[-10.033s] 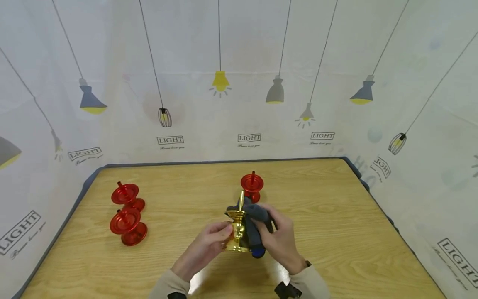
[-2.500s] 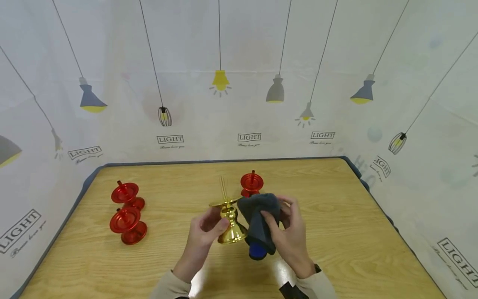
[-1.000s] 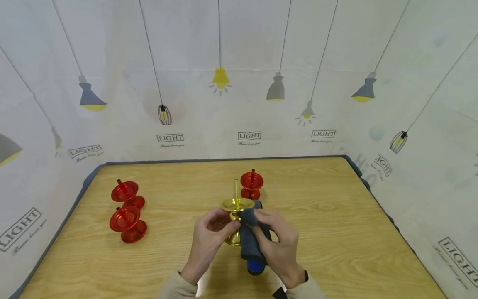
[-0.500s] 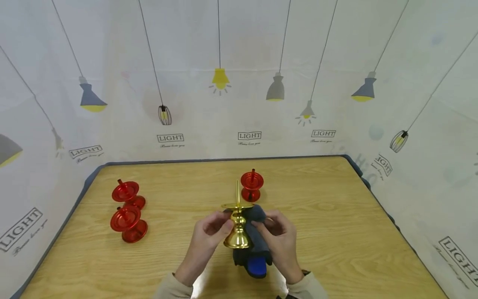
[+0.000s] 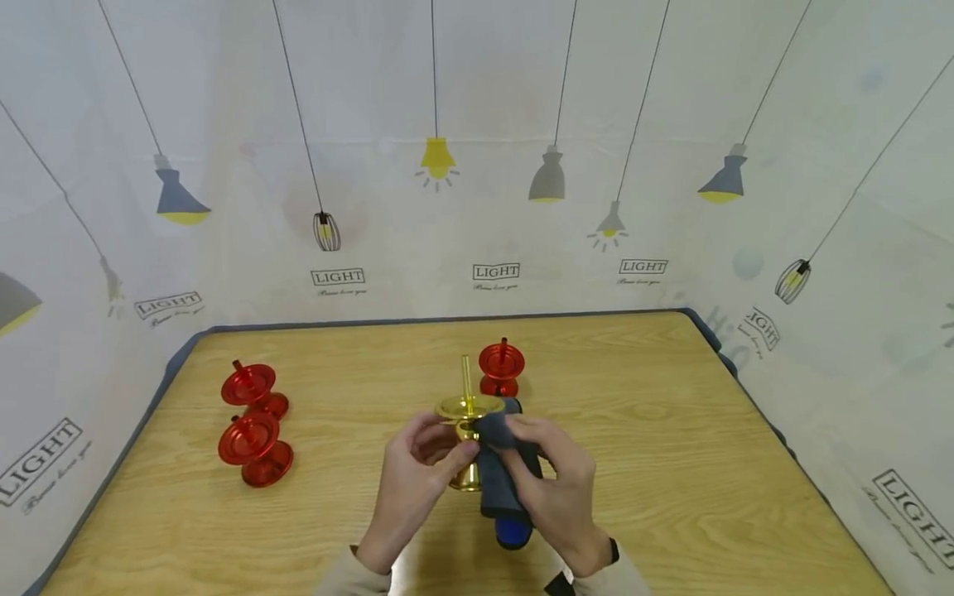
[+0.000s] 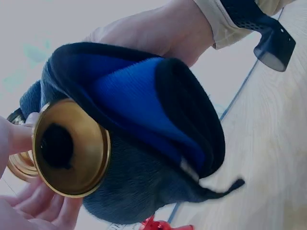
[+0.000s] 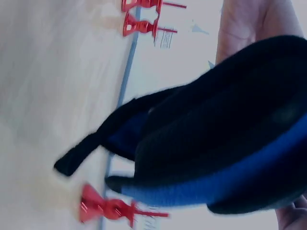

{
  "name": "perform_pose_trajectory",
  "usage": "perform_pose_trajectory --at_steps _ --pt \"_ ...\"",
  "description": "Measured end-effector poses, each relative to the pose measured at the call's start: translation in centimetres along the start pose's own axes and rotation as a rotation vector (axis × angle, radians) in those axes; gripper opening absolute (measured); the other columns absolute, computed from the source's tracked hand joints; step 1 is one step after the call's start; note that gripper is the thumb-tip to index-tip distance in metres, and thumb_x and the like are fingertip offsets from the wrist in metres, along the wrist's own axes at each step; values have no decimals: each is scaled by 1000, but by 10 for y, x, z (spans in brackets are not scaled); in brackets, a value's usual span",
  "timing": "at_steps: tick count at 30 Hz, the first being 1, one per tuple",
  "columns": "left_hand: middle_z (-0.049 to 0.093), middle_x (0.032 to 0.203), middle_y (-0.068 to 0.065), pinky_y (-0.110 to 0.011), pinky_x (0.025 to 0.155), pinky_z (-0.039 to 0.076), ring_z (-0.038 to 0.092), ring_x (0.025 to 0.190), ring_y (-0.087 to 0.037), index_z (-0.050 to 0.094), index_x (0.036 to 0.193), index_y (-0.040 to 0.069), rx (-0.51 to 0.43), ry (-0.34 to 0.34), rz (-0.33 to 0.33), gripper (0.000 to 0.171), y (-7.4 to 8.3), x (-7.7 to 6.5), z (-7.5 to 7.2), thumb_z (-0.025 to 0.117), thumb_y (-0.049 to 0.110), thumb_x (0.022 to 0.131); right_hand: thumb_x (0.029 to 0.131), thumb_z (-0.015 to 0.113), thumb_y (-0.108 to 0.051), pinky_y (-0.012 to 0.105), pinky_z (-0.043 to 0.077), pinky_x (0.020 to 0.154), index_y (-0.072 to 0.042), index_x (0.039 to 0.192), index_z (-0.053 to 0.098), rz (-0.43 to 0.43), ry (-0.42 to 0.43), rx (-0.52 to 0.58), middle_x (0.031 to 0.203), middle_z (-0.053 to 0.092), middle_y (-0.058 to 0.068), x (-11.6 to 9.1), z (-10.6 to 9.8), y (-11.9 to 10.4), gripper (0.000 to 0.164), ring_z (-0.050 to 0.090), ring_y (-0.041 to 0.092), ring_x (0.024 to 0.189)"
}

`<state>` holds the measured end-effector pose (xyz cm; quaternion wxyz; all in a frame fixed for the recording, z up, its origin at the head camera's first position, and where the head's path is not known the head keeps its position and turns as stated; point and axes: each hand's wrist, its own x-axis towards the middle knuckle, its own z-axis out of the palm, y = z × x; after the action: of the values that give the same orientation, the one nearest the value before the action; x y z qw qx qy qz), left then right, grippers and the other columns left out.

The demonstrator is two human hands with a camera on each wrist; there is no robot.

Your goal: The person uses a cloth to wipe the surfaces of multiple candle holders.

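A shiny gold candlestick (image 5: 456, 408), with a wide dish and a thin upright spike, is held above the table in front of me. My left hand (image 5: 413, 480) grips its stem from the left, thumb at the front. On the other side, my right hand (image 5: 559, 484) pinches a folded dark grey cloth (image 5: 501, 488) against the stem just under the dish. The cloth covers part of the stem and base. From the left wrist view, the candlestick's hollow base (image 6: 88, 143) faces the camera, and the cloth's bright blue underside (image 6: 129, 91) shows in its folds.
Two red candlesticks stand at the left, one farther back (image 5: 249, 385) and one nearer (image 5: 249, 439). Another red candlestick (image 5: 502, 364) stands just beyond my hands. The wooden table (image 5: 656, 439) ends at a printed backdrop (image 5: 402, 248) behind and on both sides.
Over the last half second, the candlestick's dish has tipped toward me, and my right fingers have moved the cloth across the front of the stem. The red candlesticks have stayed put.
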<state>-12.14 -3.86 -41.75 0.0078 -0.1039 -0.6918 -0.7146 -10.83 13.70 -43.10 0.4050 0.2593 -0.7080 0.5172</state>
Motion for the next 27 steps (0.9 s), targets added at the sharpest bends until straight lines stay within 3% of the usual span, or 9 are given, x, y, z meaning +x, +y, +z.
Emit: perform_pose_trajectory --at_steps 6,9,12,15,20,22,24,27 --pt "69 99 -1 -22 75 52 64 89 -11 67 112 -2 -171 -94 -98 24 -8 -1 -9 73 12 94 80 71 21 22 59 76 11 101 65 308 24 302 102 76 -4 -9 2 5 24 74 7 93" --pt "65 97 2 -21 73 48 58 87 -10 66 111 0 -270 -144 -146 19 -12 -1 -11 70 12 96 81 72 18 22 59 75 13 97 63 405 46 342 98 75 -9 -13 3 6 19 73 7 92" --pt "68 98 1 -21 75 50 61 89 -10 67 115 1 -277 -113 -162 21 -13 -1 -10 69 10 96 81 74 15 22 59 74 11 96 63 441 60 322 96 76 -10 -15 5 8 19 73 6 90" --pt "73 102 -7 -22 78 54 67 91 -10 68 119 -2 -169 -50 -104 26 -13 0 -7 71 6 94 81 74 16 22 59 76 8 99 67 384 59 244 100 76 -8 -15 5 9 21 73 7 92" --pt "73 108 -19 -25 85 57 71 95 -10 69 113 -4 -6 -31 21 25 -11 2 -1 75 5 90 74 78 19 20 58 81 2 105 72 113 24 46 104 75 11 -8 3 8 36 73 10 99" --pt "74 108 -16 -26 87 57 71 96 -11 69 113 -2 5 -42 13 27 -11 3 -1 78 7 89 72 79 19 19 58 83 0 106 73 31 9 -4 103 74 17 -5 3 7 40 73 13 99" --pt "75 108 -12 -27 85 58 71 97 -12 68 115 -1 -32 -65 -31 30 -13 5 -3 79 9 88 71 80 19 19 58 83 0 107 72 1 -4 -7 102 74 19 -4 3 6 41 73 14 98" --pt "73 110 -5 -27 87 55 68 101 -13 65 123 -4 -136 -126 -116 37 -16 6 -9 76 11 91 73 79 19 20 58 80 2 108 71 61 -11 64 103 75 15 -5 3 6 40 73 11 97"
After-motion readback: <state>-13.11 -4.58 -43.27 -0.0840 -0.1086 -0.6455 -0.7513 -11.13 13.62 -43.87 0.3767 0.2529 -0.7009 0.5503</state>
